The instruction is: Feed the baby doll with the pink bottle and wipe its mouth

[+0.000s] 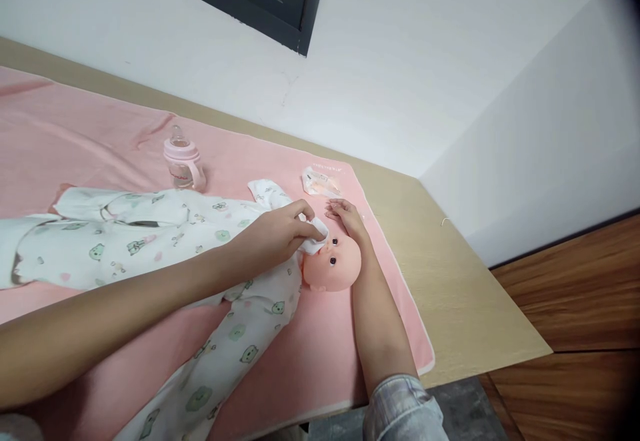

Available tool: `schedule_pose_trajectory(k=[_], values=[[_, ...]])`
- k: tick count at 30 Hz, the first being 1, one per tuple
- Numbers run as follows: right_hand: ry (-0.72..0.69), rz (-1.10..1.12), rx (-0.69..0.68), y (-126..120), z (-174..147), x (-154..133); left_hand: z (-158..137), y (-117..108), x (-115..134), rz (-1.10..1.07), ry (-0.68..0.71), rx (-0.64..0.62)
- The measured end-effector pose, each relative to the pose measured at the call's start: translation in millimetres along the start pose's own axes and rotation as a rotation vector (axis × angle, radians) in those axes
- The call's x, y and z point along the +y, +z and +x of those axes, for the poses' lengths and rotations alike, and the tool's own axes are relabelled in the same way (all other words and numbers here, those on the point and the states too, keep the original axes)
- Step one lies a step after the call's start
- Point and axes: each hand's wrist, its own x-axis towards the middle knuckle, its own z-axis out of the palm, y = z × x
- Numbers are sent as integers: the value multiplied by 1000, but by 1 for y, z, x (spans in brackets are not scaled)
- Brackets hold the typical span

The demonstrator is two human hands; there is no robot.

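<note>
A baby doll (345,266) lies on its back in a white sleepsuit (165,227) printed with green and pink animals. My left hand (280,231) reaches across its chest, pinching a small white cloth (315,239) between thumb and fingers. The cloth touches the doll's face around the mouth and chin. Around the top of the doll's head curves my right arm. My right hand (346,217) rests beside the head on the far side, fingers stretched out and holding nothing that I can see.
A pink blanket (320,341) lies under the doll on a wooden table (450,294). Beyond the doll stands a baby bottle (183,161) with a pink collar and handle. A crumpled clear packet (320,181) lies near the blanket's far corner. A white wall (375,94) borders the table.
</note>
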Motion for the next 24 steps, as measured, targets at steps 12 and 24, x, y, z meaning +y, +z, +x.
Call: schedule_pose_trajectory(k=[12, 24], values=[[-9, -32, -1, 1, -2, -4, 5, -26, 2, -160, -80, -130], [-8, -25, -8, -1, 4, 2, 1, -26, 12, -83, -107, -251]])
